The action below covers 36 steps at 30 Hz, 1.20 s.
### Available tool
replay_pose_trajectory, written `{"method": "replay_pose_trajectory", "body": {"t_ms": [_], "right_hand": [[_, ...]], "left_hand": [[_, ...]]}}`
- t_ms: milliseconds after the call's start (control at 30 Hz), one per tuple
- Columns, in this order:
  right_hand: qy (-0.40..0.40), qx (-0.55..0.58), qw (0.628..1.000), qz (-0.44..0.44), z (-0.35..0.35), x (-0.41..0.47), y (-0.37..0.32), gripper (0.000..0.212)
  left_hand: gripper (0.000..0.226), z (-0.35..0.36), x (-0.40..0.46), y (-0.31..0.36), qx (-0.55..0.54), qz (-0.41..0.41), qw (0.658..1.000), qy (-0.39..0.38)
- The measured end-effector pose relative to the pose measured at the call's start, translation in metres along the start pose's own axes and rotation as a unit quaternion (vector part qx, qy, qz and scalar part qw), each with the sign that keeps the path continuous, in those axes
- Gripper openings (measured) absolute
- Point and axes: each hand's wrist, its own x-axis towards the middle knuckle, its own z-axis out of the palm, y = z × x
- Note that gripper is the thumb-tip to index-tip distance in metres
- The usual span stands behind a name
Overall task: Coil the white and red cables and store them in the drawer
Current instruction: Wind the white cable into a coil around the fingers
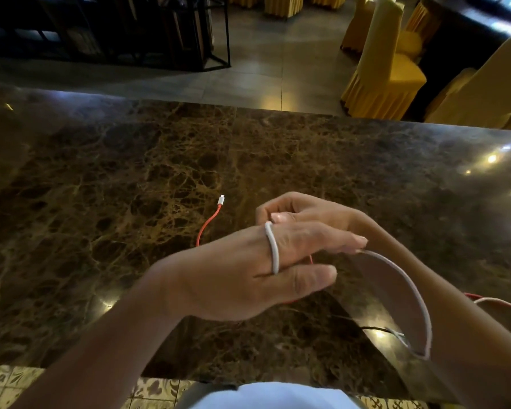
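**Midway through coiling the white cable**

Meanwhile the red cable [208,222] lay loose on the bench [101,178], untouched. The left hand [248,276], fingers straight, carried a turn of the white cable [273,249] across them. The right hand [301,214], curled, pinched that cable; next it needed another wrap; no drawer showed

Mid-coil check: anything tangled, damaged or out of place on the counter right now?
Nothing looks damaged. The white cable wraps once over the left hand, its slack bowing off to the right. The red cable lies loose on the marble counter, uncoiled.
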Motion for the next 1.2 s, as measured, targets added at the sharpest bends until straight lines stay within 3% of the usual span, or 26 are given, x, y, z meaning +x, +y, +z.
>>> {"method": "replay_pose_trajectory", "body": {"t_ms": [133,267,433,500,600,733,867,933,1000,1100,1200], "right_hand": [[0.152,-0.089,0.983,0.054,0.01,-0.008,0.005,0.042],[0.137,-0.011,0.988,0.065,0.028,0.009,0.023,0.048],[0.153,-0.041,0.976,0.152,0.04,0.014,0.036,0.073],[0.17,-0.053,0.971,0.161,0.038,0.011,0.037,0.071],[0.176,-0.079,0.964,0.185,0.033,0.009,0.041,0.049],[0.19,0.017,0.952,0.241,0.027,0.0,0.054,0.019],[0.245,-0.006,0.936,0.254,0.027,-0.015,0.066,0.025],[0.247,-0.004,0.95,0.191,0.029,-0.022,0.058,0.037],[0.2,-0.004,0.974,0.105,0.032,-0.027,0.041,0.044],[0.146,-0.198,0.968,0.055,0.041,-0.025,0.015,0.047],[0.153,-0.438,0.883,0.065,0.051,-0.021,0.002,0.048]], "left_hand": [[0.058,-0.001,0.005,-0.013,-0.081,0.037,0.994,0.06],[0.076,-0.004,0.016,-0.031,-0.25,0.078,0.957,0.122],[0.097,-0.016,0.012,-0.064,-0.409,0.051,0.9,0.14],[0.101,-0.015,0.013,-0.076,-0.378,0.021,0.912,0.157],[0.1,-0.005,0.018,-0.089,-0.193,-0.041,0.967,0.159],[0.105,-0.009,0.017,-0.098,-0.104,-0.075,0.97,0.208],[0.104,-0.023,0.006,-0.114,-0.033,-0.109,0.958,0.263],[0.103,-0.021,0.003,-0.123,-0.02,-0.123,0.955,0.268],[0.1,-0.016,0.006,-0.131,-0.032,-0.117,0.957,0.264],[0.103,-0.006,0.018,-0.14,-0.083,-0.09,0.955,0.27],[0.1,-0.001,0.033,-0.142,-0.16,-0.098,0.916,0.354]]}}
